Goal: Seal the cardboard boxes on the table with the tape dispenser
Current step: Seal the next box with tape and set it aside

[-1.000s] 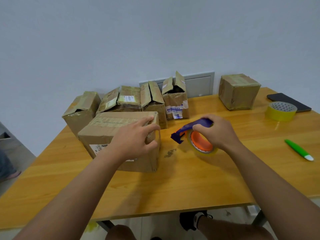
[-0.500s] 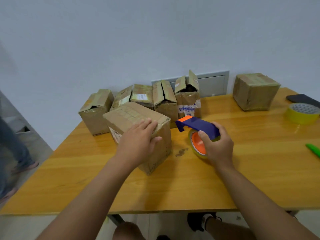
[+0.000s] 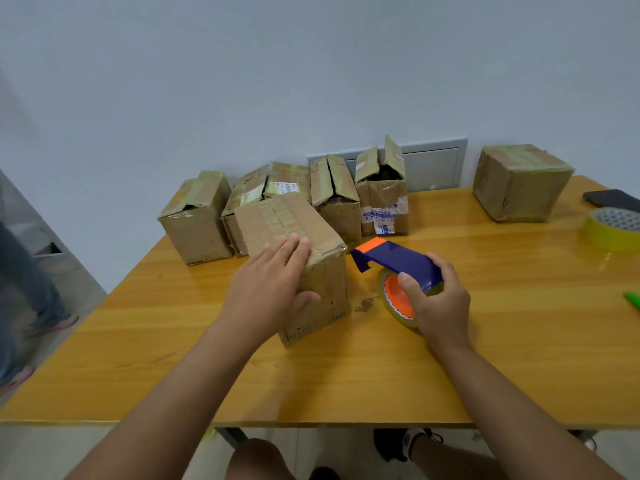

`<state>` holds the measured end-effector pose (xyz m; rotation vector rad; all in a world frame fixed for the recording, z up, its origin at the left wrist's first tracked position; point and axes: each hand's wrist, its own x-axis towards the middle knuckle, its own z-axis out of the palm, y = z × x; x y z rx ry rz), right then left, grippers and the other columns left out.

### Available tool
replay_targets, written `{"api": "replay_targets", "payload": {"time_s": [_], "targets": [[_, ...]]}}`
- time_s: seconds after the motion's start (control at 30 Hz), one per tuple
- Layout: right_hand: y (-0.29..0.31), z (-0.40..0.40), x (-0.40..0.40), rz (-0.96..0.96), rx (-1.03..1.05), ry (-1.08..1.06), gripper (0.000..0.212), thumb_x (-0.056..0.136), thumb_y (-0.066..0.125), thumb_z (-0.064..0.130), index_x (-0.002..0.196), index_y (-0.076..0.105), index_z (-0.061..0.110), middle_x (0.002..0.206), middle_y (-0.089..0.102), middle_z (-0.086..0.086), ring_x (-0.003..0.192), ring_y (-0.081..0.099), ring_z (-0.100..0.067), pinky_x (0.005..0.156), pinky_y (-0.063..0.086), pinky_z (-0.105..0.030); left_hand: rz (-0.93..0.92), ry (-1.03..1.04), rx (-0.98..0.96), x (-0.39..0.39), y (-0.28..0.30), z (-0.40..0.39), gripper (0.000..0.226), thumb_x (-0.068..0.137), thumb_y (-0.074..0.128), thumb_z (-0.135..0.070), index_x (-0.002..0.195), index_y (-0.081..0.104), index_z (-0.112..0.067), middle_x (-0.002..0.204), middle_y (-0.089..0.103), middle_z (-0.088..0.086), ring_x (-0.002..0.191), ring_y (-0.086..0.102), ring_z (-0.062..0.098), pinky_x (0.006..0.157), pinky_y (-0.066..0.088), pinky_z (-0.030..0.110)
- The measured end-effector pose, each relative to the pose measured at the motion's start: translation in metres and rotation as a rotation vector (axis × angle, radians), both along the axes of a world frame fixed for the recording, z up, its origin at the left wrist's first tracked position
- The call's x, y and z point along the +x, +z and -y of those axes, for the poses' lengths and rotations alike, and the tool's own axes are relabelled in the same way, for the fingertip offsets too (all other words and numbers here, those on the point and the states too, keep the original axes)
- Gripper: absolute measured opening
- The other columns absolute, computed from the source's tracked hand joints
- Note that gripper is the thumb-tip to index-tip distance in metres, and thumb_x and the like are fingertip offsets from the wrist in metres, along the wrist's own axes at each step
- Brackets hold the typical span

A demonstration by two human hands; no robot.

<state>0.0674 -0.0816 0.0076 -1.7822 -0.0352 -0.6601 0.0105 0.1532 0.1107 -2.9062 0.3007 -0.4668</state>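
Observation:
A closed cardboard box (image 3: 273, 220) stands turned at an angle near the table's middle. My left hand (image 3: 270, 289) lies on its near top corner, fingers flat on the lid and thumb on the side. Just right of it, my right hand (image 3: 436, 303) grips the blue and orange tape dispenser (image 3: 394, 259), whose tape roll (image 3: 394, 299) rests on the table. The dispenser's orange tip points at the box's upper right corner. Behind stands a row of several boxes with loose flaps (image 3: 381, 188). One closed box (image 3: 519, 181) stands apart at the back right.
The wooden table (image 3: 346, 382) reaches to the wall. A yellow tape roll (image 3: 613, 230), a dark phone (image 3: 613, 199) and a green object (image 3: 632, 299) lie at the right edge. A person's legs (image 3: 20, 271) are on the floor at the left.
My left hand has turned the near box so its long side runs away from me. My right hand has swung the dispenser round, its orange tip now towards the box.

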Motion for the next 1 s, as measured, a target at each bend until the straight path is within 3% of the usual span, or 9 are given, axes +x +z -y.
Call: {"api": "replay_targets", "payload": {"time_s": [0.17,0.4,0.57,0.7,0.8,0.87,1.0], "targets": [[-0.002,0.000,-0.001,0.005,-0.012,0.010,0.059,0.082,0.075,0.032,0.133,0.054,0.012,0.113,0.053,0.010,0.094,0.052,-0.001,0.075,0.040,-0.009,0.073,0.022,-0.041,0.002,-0.003,0.002,0.075,0.094,0.026,-0.066,0.136,0.055,-0.010,0.137,0.058,0.013,0.127,0.055,0.027,0.102,0.045,0.042],[0.000,0.001,-0.002,0.018,-0.013,0.043,0.066,0.076,0.064,0.044,0.133,0.053,0.014,0.114,0.053,0.010,0.097,0.052,0.009,0.070,0.040,0.000,0.093,-0.005,-0.166,0.003,-0.006,0.002,0.066,0.101,0.011,-0.051,0.141,0.051,-0.016,0.143,0.053,0.008,0.134,0.047,0.024,0.109,0.038,0.040],[0.000,0.002,-0.002,0.019,-0.008,0.043,0.068,0.076,0.063,0.044,0.134,0.052,0.013,0.116,0.052,0.008,0.095,0.052,0.003,0.069,0.040,0.001,0.072,-0.018,-0.072,0.000,-0.001,-0.001,0.071,0.094,0.028,-0.062,0.144,0.046,-0.016,0.147,0.048,0.007,0.137,0.044,0.024,0.109,0.038,0.038],[0.000,0.002,-0.002,0.010,-0.002,0.053,0.067,0.076,0.064,0.045,0.134,0.052,0.015,0.115,0.053,0.009,0.098,0.049,0.016,0.069,0.040,0.000,0.019,-0.058,-0.031,0.000,0.002,-0.005,0.082,0.087,0.052,-0.063,0.153,0.028,-0.021,0.158,0.031,0.001,0.146,0.029,0.019,0.116,0.026,0.034],[0.000,0.002,-0.002,0.011,0.003,0.056,0.066,0.076,0.064,0.044,0.133,0.052,0.015,0.115,0.053,0.008,0.099,0.048,0.020,0.070,0.041,0.000,0.036,-0.086,-0.032,0.001,0.001,-0.008,0.084,0.087,0.058,-0.060,0.154,0.023,-0.024,0.160,0.026,-0.003,0.147,0.023,0.016,0.117,0.020,0.031],[0.001,0.002,-0.003,0.008,0.007,0.060,0.065,0.076,0.065,0.043,0.133,0.052,0.015,0.114,0.053,0.008,0.100,0.048,0.020,0.070,0.042,-0.001,0.027,-0.106,-0.028,0.002,0.001,-0.015,0.085,0.086,0.061,-0.058,0.154,0.025,-0.024,0.159,0.027,-0.004,0.147,0.025,0.016,0.115,0.014,0.028],[0.001,0.003,-0.001,0.007,0.033,0.065,0.062,0.076,0.065,0.041,0.131,0.053,0.016,0.111,0.053,0.010,0.099,0.047,0.023,0.070,0.042,0.000,-0.002,-0.154,-0.050,-0.005,0.000,-0.040,0.087,0.075,0.075,-0.054,0.148,0.039,-0.023,0.152,0.039,-0.004,0.140,0.037,0.016,0.112,0.025,0.034]]}}
